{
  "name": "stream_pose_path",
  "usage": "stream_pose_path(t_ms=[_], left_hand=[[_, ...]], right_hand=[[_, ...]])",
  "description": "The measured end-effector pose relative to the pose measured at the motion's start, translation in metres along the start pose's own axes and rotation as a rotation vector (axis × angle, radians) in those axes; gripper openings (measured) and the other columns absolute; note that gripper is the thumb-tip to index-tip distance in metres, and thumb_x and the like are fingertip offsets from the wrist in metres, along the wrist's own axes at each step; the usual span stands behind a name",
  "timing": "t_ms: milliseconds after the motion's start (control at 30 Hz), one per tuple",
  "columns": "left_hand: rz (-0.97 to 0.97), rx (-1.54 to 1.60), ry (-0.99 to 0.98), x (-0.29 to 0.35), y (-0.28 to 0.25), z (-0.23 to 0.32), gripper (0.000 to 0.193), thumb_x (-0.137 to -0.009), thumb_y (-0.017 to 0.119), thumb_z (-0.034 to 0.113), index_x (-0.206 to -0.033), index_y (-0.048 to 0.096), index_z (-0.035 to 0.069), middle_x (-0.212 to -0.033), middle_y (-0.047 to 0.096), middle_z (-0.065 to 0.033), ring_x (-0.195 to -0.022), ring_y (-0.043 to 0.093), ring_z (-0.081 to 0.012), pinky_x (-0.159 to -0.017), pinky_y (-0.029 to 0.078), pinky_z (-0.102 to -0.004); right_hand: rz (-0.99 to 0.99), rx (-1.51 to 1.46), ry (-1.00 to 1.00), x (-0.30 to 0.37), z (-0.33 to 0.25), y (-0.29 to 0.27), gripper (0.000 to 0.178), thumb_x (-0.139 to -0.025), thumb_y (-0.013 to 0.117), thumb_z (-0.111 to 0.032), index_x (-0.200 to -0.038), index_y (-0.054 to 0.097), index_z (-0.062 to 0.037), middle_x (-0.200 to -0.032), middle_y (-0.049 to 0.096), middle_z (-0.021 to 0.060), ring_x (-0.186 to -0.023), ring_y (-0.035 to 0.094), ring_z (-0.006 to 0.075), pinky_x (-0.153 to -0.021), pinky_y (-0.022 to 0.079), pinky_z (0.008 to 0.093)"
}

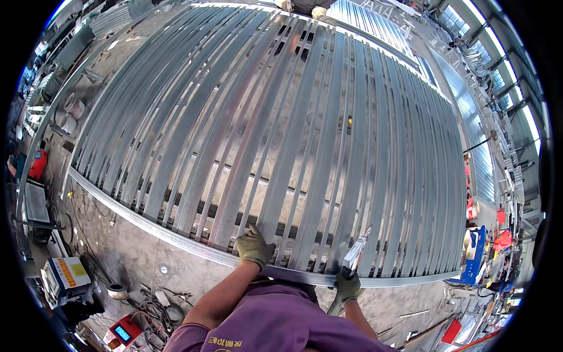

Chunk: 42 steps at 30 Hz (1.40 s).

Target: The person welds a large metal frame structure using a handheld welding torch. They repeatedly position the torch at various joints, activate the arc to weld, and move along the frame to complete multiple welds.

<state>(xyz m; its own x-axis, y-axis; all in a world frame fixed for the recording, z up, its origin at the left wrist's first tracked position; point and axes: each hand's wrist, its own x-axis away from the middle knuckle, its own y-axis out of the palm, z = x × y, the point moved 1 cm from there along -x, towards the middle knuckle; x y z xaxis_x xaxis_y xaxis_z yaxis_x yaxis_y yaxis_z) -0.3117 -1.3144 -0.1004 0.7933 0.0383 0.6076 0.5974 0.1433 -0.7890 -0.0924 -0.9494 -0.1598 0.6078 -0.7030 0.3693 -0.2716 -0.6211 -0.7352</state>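
Observation:
A large frame of grey metal slats [272, 196] lies in front of me, with a long metal rail [170, 232] along its near edge. My left hand [255, 249], in a dirty work glove, rests on the slats just beyond this rail. Its fingers look spread, touching the metal near a gap. My right hand [347, 286], gloved too, is closed round a silver and black hand tool [353, 254] with a narrow tip, perhaps a welding gun. That tip points away from me over the right-hand slats. My right fingers partly hide its grip.
Across the frame, another person's gloved hand [318, 12] is at the far rail. Cables [153, 311], a red box with a lit screen [123, 332] and a blue-white machine [67, 276] stand at lower left. At right are a blue rack [475, 255] and metal sheets [469, 117].

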Motion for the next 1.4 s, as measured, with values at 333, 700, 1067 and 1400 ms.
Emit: stream_pose_path(t_ms=[333,700,1067,1400], left_hand=[[0.062,0.056,-0.053,-0.004,0.01,0.002,0.114,-0.082,0.076,0.056,-0.159,0.027,-0.012,-0.132,0.067,-0.0194,-0.118,0.069,-0.0321,-0.095,0.054,-0.0441],[0.074,0.07,-0.062,-0.008,0.024,0.012,0.118,-0.083,0.077,0.06,-0.162,0.023,-0.01,-0.135,0.064,-0.0218,-0.12,0.068,-0.0325,-0.097,0.057,-0.0451],[-0.101,0.255,-0.033,-0.031,-0.027,0.006,0.094,-0.092,0.071,0.054,-0.157,0.035,-0.003,-0.147,0.06,-0.0255,-0.126,0.067,-0.0397,-0.103,0.056,-0.0476],[0.381,0.723,0.242,-0.159,0.007,0.018,0.066,-0.094,0.069,0.032,-0.146,0.049,-0.002,-0.121,0.072,-0.0258,-0.111,0.072,-0.0406,-0.094,0.057,-0.0466]], right_hand=[[-0.002,0.04,-0.042,0.005,-0.005,-0.003,0.06,-0.074,0.087,-0.04,-0.116,0.071,-0.0009,-0.094,0.079,0.0156,-0.088,0.078,0.0332,-0.081,0.059,0.0455],[0.02,0.059,-0.159,-0.001,-0.001,-0.002,0.04,-0.078,0.087,-0.026,-0.103,0.07,0.0012,-0.082,0.075,0.0092,-0.069,0.071,0.019,-0.064,0.059,0.0383],[-0.055,-0.003,-0.027,0.01,-0.026,-0.012,0.049,-0.076,0.086,-0.035,-0.109,0.072,-0.0027,-0.093,0.079,0.0109,-0.085,0.076,0.0253,-0.08,0.059,0.0409],[-0.008,0.057,-0.036,0.0,0.001,-0.001,0.06,-0.071,0.083,-0.044,-0.111,0.071,-0.0016,-0.09,0.078,0.0139,-0.085,0.077,0.0322,-0.08,0.059,0.0439]])
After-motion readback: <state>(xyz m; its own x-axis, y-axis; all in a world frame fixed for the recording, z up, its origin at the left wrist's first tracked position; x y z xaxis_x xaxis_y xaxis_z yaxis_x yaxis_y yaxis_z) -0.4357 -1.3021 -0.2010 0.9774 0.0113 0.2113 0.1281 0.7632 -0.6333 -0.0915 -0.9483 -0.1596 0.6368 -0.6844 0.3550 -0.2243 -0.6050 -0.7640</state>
